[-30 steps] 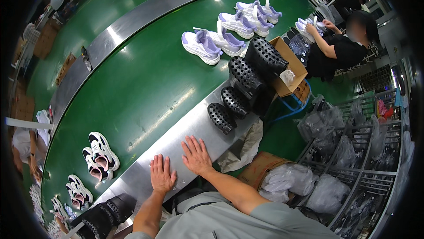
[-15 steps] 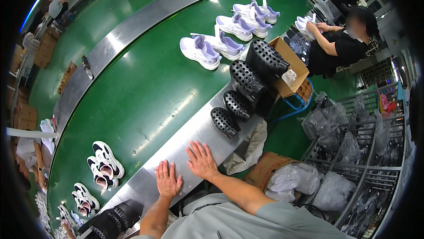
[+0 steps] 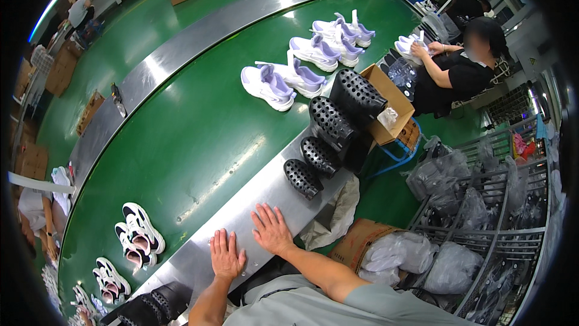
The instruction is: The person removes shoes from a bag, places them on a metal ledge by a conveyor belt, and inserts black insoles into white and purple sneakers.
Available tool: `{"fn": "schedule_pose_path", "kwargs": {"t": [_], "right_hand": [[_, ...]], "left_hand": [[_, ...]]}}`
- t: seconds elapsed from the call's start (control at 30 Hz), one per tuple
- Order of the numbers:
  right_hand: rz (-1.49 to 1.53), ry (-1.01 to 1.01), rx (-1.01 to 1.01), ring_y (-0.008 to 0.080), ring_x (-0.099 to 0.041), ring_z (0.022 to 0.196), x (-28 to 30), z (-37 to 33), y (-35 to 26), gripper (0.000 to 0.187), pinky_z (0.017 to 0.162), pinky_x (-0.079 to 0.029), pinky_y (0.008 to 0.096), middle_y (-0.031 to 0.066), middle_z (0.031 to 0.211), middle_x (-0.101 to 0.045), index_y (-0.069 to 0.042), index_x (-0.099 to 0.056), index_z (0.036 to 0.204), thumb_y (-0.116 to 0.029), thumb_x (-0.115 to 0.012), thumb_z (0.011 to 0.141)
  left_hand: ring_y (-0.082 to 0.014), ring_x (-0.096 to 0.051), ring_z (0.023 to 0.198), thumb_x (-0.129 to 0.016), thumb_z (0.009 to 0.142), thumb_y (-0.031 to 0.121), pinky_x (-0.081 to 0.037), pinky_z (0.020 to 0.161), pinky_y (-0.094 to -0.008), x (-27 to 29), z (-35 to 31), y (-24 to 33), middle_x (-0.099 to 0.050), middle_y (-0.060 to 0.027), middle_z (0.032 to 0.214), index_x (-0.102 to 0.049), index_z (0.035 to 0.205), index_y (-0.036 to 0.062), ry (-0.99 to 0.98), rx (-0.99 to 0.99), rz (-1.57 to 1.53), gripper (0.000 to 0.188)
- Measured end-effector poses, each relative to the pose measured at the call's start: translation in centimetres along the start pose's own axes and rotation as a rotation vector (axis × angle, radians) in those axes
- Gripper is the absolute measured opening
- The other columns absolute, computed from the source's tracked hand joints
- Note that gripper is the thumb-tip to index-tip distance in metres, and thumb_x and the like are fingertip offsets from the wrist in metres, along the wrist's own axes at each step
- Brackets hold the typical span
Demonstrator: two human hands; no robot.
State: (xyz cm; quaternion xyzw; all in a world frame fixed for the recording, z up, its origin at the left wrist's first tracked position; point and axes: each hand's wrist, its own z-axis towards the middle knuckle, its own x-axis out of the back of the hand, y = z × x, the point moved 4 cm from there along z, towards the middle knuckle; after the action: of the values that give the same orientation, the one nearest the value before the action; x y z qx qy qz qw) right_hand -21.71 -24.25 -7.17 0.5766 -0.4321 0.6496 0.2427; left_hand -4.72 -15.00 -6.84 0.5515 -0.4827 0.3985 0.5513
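Note:
My left hand (image 3: 227, 258) lies flat on the bare metal ledge (image 3: 199, 259) along the near side of a green conveyor belt (image 3: 181, 163). Beside it my right hand (image 3: 272, 232) also rests palm down on the ledge, fingers spread. Neither holds anything. Just beyond my right hand stands a row of black perforated shoe forms (image 3: 303, 178). Past them on the belt are several white sneakers with lavender linings (image 3: 268, 88). To the left of my hands, black-and-white sneakers (image 3: 143, 229) with pink inside sit on the belt in pairs.
An open cardboard box (image 3: 392, 109) stands behind the forms. At right are a metal rack (image 3: 494, 229) of bagged items and a carton (image 3: 362, 238) with plastic-wrapped bundles. A co-worker (image 3: 458, 79) in black holds a white sneaker. More black forms (image 3: 160, 302) lie at lower left.
The whole scene sits slightly lower in the picture, as my view has tilted a little. My hands stay flat on the metal ledge.

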Motion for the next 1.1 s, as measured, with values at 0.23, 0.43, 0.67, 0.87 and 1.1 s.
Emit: {"fn": "schedule_pose_path", "kwargs": {"t": [0.23,0.43,0.67,0.87,1.1], "right_hand": [[-0.042,0.0,-0.005,0.0313,-0.026,0.148,-0.1,0.0,-0.2,0.066,0.12,-0.02,0.0526,0.0145,0.16,-0.029,-0.01,-0.039,0.151,-0.04,-0.055,0.094],[-0.004,0.132,-0.011,0.0317,-0.029,0.147,-0.3,-0.2,0.5,0.063,0.119,-0.022,0.0524,0.0148,0.157,-0.036,-0.009,-0.047,0.146,-0.037,-0.057,0.09],[0.053,0.187,-0.038,0.0296,-0.03,0.145,0.4,0.1,0.2,0.057,0.12,-0.02,0.0496,0.0134,0.154,-0.04,-0.008,-0.052,0.14,-0.037,-0.059,0.091],[0.087,0.275,-0.048,0.0282,-0.035,0.142,-0.2,-0.2,0.4,0.052,0.12,-0.022,0.048,0.0134,0.148,-0.046,-0.006,-0.057,0.133,-0.033,-0.061,0.088],[0.353,0.546,-0.069,0.0307,-0.048,0.13,-0.2,-0.6,1.5,0.034,0.115,-0.031,0.0443,0.0168,0.125,-0.061,0.0,-0.068,0.108,-0.02,-0.064,0.08]], "left_hand": [[-0.0429,-0.024,0.146,-0.058,0.087,0.039,-0.016,0.121,-0.0557,-0.2,-0.2,-0.1,-0.031,-0.0251,0.155,-0.045,0.144,0.0037,0.007,-0.007,-0.008,0.069],[-0.0426,-0.026,0.146,-0.059,0.089,0.036,-0.018,0.12,-0.0552,0.0,0.3,0.4,-0.033,-0.0251,0.155,-0.043,0.147,0.0035,0.038,-0.036,-0.021,0.069],[-0.0429,-0.024,0.146,-0.058,0.092,0.034,-0.019,0.119,-0.0565,-1.1,0.1,-0.3,-0.029,-0.0246,0.156,-0.038,0.148,0.002,0.087,-0.057,0.038,0.068],[-0.0435,-0.024,0.146,-0.053,0.095,0.033,-0.019,0.118,-0.0555,-1.3,0.0,-0.5,-0.028,-0.0231,0.158,-0.036,0.149,0.0012,0.103,-0.09,0.082,0.065],[-0.0409,-0.026,0.147,-0.041,0.101,0.04,-0.02,0.119,-0.0503,-1.5,0.7,-0.9,-0.028,-0.0238,0.158,-0.034,0.151,0.0011,0.164,-0.178,0.156,0.065]]}}
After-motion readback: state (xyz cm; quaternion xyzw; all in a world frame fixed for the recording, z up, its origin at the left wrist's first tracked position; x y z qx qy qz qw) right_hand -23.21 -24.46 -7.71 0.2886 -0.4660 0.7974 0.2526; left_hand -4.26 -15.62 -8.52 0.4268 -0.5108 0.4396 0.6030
